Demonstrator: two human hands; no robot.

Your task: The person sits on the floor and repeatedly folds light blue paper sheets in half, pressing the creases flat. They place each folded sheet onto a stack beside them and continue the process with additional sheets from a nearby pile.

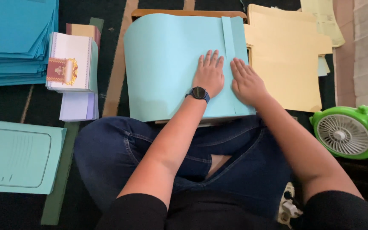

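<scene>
A large light blue sheet lay across a small wooden desk in front of the seated person, its long axis running left to right and its far edge curling up away from the person. A narrow folded strip ran front to back near its right side. To the right, a pile of pale yellow sheets touched the blue one. At far left sat a tall stack of darker blue paper, with a printed blue sheet on the floor below it. A green fan stood at lower right. Between the stack and the desk lay a bundle of white booklets. Both hands were open and flat, gripping nothing: the left hand, with a black watch at the wrist, pressed the sheet just left of the strip, and the right hand pressed beside it.
</scene>
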